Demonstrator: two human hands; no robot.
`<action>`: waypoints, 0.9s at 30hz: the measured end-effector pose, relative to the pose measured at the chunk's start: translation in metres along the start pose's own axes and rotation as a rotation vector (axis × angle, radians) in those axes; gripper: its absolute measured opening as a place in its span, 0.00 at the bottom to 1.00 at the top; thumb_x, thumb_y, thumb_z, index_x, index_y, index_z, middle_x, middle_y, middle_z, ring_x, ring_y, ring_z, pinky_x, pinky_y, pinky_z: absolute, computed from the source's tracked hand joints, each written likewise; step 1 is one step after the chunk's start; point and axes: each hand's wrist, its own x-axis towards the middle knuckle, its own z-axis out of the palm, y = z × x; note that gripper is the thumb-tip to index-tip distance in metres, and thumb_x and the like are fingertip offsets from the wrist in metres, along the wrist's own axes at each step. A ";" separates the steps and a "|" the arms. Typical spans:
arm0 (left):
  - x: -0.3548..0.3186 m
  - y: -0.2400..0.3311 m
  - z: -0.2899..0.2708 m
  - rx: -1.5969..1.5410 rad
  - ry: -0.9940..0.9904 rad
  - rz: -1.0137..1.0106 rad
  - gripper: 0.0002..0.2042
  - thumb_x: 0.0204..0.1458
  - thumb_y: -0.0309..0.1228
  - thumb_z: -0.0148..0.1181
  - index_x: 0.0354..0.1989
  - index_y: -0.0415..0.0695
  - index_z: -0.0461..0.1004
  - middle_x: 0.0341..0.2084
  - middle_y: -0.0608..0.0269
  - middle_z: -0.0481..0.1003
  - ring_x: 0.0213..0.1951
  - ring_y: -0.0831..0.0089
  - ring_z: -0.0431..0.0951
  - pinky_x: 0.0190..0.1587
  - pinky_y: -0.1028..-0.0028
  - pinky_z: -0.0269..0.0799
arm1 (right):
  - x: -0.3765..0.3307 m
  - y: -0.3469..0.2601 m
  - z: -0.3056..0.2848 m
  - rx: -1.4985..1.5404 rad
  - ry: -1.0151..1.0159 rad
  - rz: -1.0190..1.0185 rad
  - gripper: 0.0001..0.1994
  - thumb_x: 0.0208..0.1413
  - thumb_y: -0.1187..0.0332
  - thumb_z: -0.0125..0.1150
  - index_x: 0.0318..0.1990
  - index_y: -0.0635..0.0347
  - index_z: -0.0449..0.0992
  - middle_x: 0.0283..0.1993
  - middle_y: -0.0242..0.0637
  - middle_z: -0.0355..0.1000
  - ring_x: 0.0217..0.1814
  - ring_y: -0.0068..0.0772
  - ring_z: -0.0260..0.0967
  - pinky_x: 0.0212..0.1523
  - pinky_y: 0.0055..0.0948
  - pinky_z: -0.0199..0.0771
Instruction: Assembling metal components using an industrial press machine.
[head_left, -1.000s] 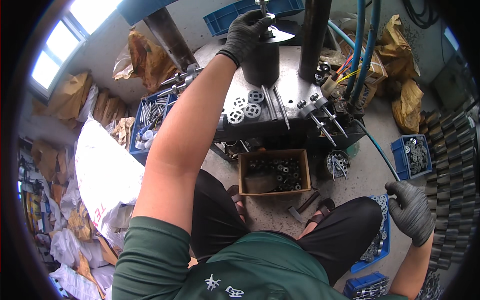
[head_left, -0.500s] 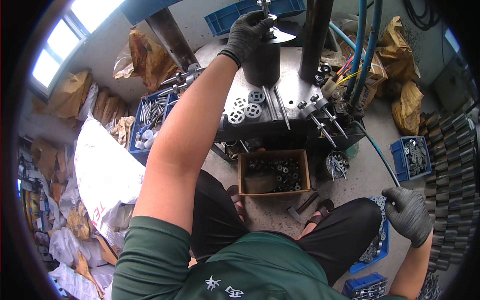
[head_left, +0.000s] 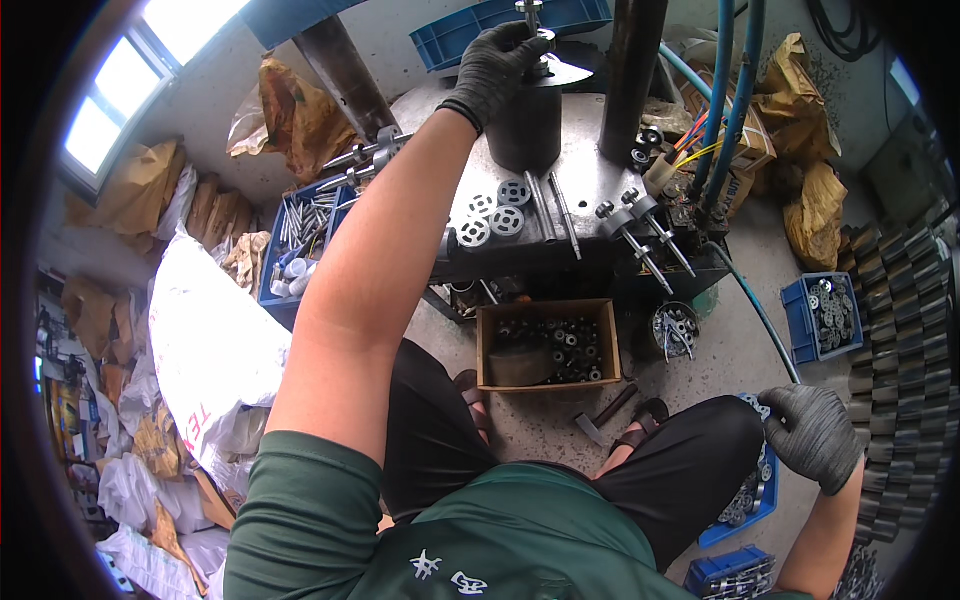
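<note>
My left hand, in a dark grey glove, is closed around a metal shaft with round collars. The shaft stands upright above a dark steel cylinder, with a bright, flat metal piece at its foot. My fingers partly hide the shaft. At the lower right, my gloved right hand is curled over the lower end of a thin teal rod; the fingertips are partly hidden. Beneath that hand sits a blue bin of slotted metal discs.
The steel machine table carries several slotted discs, loose rods and shafts. Steel columns flank the cylinder. On the floor are a box of small parts, a hammer and a blue crate.
My right hand has moved slightly down, and the teal rod's lower end has dipped with it. The left hand and the shaft look unmoved.
</note>
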 end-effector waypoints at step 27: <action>-0.002 -0.004 0.003 -0.055 -0.008 0.075 0.21 0.56 0.30 0.72 0.55 0.35 0.74 0.41 0.56 0.81 0.39 0.77 0.82 0.42 0.77 0.81 | 0.198 0.048 -0.143 -0.218 1.036 0.021 0.15 0.65 0.58 0.59 0.52 0.54 0.81 0.46 0.48 0.81 0.49 0.46 0.81 0.50 0.38 0.79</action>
